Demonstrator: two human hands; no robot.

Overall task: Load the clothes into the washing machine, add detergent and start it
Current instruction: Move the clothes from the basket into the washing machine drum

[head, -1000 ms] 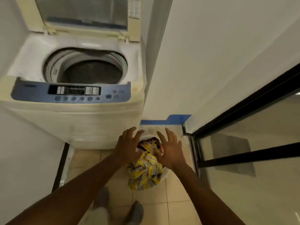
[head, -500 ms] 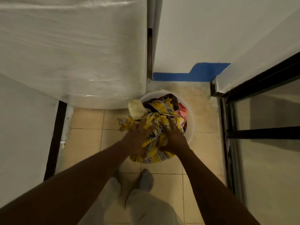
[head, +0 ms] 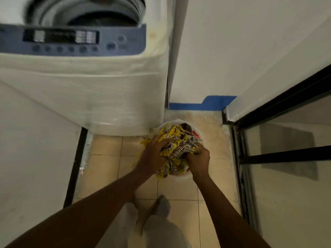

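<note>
Firmly, left hand (head: 153,156), right hand (head: 198,159) around one plaid garment (head: 176,149); one basket (head: 180,177).

Washer (head: 86,90): glossy plastic w/ clear film wrap. Shirt (head: 176,140): soft yellow plaid cloth. Floor (head: 107,161): smooth tile. Basket (head: 204,138): white plastic.

view: head | facing: forward-down | above floor (head: 107,147) | washing machine (head: 80,90) upper left
</note>
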